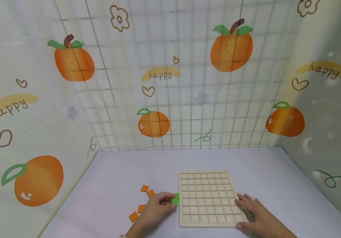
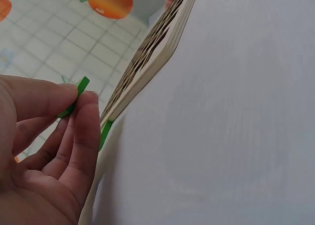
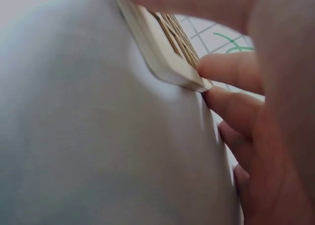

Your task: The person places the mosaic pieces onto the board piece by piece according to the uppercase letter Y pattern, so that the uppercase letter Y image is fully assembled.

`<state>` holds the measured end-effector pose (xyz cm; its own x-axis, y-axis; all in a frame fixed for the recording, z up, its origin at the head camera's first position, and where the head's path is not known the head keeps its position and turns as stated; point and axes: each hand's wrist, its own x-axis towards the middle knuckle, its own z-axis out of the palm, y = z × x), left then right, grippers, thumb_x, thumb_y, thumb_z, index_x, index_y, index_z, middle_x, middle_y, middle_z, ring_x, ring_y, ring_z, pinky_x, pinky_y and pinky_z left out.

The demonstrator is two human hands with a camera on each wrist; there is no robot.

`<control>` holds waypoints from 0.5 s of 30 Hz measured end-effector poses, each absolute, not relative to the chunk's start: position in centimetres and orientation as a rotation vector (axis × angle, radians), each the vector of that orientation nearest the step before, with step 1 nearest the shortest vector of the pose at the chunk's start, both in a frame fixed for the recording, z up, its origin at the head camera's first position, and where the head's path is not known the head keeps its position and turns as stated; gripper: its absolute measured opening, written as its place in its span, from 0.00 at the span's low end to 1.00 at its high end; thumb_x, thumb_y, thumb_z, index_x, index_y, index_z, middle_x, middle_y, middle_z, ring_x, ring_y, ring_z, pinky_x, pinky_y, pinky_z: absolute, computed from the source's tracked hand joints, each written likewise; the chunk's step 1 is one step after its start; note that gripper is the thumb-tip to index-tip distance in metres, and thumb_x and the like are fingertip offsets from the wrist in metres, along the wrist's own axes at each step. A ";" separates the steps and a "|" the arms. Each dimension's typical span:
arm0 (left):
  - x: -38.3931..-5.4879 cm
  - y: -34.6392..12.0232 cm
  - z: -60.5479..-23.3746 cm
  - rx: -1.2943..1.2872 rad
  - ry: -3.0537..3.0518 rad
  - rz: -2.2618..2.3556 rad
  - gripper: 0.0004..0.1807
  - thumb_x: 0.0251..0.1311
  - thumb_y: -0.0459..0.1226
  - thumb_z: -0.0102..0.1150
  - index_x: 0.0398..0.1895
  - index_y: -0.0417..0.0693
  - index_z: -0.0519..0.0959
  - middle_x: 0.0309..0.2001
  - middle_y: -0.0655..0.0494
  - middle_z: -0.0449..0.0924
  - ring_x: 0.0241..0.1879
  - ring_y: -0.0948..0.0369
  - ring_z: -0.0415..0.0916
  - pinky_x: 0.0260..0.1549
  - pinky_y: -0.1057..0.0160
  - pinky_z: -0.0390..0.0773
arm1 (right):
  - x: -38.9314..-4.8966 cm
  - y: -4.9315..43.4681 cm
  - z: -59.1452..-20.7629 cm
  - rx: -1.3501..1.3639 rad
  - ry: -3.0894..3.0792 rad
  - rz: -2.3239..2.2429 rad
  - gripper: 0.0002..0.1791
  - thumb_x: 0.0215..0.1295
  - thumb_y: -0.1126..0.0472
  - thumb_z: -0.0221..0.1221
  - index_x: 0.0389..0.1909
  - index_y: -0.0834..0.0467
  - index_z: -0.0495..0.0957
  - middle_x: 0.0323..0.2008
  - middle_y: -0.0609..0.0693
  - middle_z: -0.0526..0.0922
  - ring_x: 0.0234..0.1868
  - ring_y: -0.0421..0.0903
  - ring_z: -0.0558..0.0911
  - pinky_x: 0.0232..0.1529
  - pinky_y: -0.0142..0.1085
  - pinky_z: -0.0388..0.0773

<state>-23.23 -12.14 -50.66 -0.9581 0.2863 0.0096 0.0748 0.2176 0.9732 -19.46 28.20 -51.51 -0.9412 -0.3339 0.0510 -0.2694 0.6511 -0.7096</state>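
My left hand [image 1: 158, 206] is at the left side of a pale wooden grid board [image 1: 180, 211]. In the left wrist view, its thumb and forefinger pinch a small green tile [image 2: 82, 87]. A second green tile [image 2: 105, 135] sits lower, right at the board's edge and partly behind the fingers. The board lies flat, its rows of square recesses bare. At the opposite side, my right hand [image 1: 256, 213] rests against the board's right edge, the thumb by the near corner and the fingers spread along the rim. The right wrist view shows fingertips [image 3: 216, 67] touching that edge.
Several orange square tiles lie left of the board, among them one by the wrist [image 1: 133, 217] and one farther back [image 1: 144, 188]. A white cloth covers the table [image 1: 123, 165]. Printed curtains [image 1: 182, 99] enclose the back and both sides.
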 end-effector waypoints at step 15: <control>-23.8 -10.0 -50.1 0.390 2.271 1.796 0.19 0.57 0.34 0.70 0.53 0.42 0.83 0.40 0.53 0.81 0.39 0.59 0.79 0.38 0.67 0.80 | -19.3 28.0 -51.2 -0.498 2.805 -1.157 0.45 0.53 0.42 0.72 0.68 0.62 0.71 0.71 0.65 0.65 0.73 0.72 0.52 0.54 0.09 0.26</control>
